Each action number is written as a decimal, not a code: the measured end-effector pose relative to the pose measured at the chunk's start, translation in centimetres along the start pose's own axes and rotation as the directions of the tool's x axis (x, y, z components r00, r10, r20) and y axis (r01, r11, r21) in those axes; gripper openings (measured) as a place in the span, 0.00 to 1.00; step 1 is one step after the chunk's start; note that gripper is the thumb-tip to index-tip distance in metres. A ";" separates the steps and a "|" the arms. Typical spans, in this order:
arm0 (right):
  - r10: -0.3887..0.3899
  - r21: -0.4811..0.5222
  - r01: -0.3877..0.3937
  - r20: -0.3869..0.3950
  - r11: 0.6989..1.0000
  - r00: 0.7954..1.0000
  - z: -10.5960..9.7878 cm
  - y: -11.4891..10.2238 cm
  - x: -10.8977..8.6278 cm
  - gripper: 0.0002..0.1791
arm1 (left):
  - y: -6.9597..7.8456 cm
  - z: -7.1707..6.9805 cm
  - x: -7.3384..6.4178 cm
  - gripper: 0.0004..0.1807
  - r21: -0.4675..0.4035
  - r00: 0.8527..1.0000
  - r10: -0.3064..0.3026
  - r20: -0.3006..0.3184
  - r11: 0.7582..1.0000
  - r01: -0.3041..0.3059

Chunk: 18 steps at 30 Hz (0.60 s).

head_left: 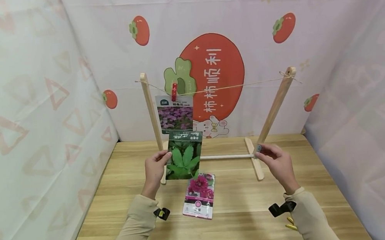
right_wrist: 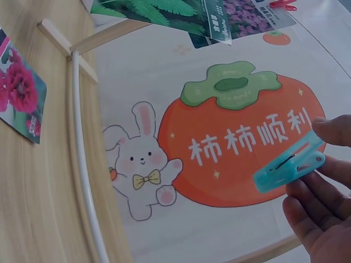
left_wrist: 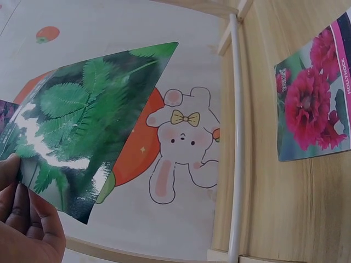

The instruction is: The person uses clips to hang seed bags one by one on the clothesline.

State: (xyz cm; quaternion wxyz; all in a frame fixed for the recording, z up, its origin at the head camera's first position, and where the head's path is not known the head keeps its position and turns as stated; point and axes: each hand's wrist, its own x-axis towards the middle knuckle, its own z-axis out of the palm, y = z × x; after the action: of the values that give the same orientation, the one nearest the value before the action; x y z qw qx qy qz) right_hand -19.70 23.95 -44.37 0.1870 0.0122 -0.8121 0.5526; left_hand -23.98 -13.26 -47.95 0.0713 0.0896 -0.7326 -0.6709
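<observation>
My left hand (head_left: pixel 154 173) pinches the left edge of a green seed packet (head_left: pixel 183 155) with a leaf picture, held up in front of the rack. My right hand (head_left: pixel 278 164) grips a light-blue clothespin (right_wrist: pixel 288 170) between thumb and fingers, near the rack's right post (head_left: pixel 275 106). A seed packet with purple flowers (head_left: pixel 175 117) hangs from the string (head_left: pixel 231 87) by a red clothespin (head_left: pixel 174 92). The green packet overlaps its lower edge in the head view. On the table lies a hollyhock seed packet (head_left: pixel 199 202) with pink flowers.
The wooden rack has a left post (head_left: pixel 150 112), a white crossbar (head_left: pixel 227 156) and a flat right foot (head_left: pixel 256 164). Yellow clothespins (head_left: pixel 291 226) lie beside the right forearm. A printed cloth backdrop (head_left: pixel 248 10) stands behind the wooden table (head_left: pixel 236 216).
</observation>
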 end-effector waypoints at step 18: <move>-0.146 0.142 0.151 -0.046 0.978 0.988 -0.3 -1.5 2.2 0.16 | 2.6 1.1 0.2 0.13 -0.069 0.999 0.047 0.024 0.997 -0.045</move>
State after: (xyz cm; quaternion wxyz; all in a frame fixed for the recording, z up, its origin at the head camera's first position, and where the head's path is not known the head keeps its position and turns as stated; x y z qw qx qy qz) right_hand -21.32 24.03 -42.23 0.2407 0.0764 -0.7632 0.5947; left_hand -24.52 -12.00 -45.49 0.0802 0.0616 -0.7118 -0.6950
